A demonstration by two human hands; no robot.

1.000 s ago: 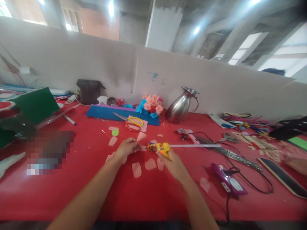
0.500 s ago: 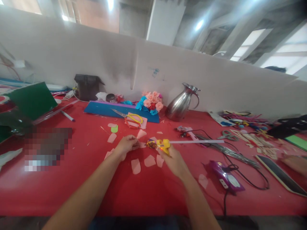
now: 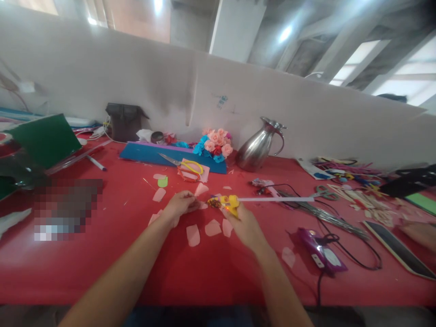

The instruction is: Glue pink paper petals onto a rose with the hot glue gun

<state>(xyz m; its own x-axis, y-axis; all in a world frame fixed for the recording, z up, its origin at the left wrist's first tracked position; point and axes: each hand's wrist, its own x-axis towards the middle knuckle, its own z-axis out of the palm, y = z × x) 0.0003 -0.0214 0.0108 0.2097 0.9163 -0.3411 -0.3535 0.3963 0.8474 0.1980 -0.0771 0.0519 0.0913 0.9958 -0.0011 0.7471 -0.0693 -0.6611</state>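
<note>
My right hand (image 3: 243,222) is wrapped round a yellow glue gun (image 3: 231,204), whose nozzle end points left and from whose back a long clear glue stick (image 3: 275,199) sticks out. Just left of the nozzle, my left hand (image 3: 182,205) pinches a small pink piece (image 3: 202,205). Pink petal-shaped pieces (image 3: 193,235) lie on the red table round both hands. Behind them, scissors with yellow and orange handles (image 3: 192,168) rest on pink paper and a blue sheet (image 3: 146,155).
A bunch of paper flowers (image 3: 216,144) and a steel jug (image 3: 257,145) stand at the back. A purple power socket (image 3: 322,254) with cables, wires (image 3: 334,220) and a phone (image 3: 397,247) lie right. Another person's hand (image 3: 420,231) is at the right edge.
The glue gun and its stick have shifted slightly left and up. My left hand stays nearly where it was, still with the pink piece.
</note>
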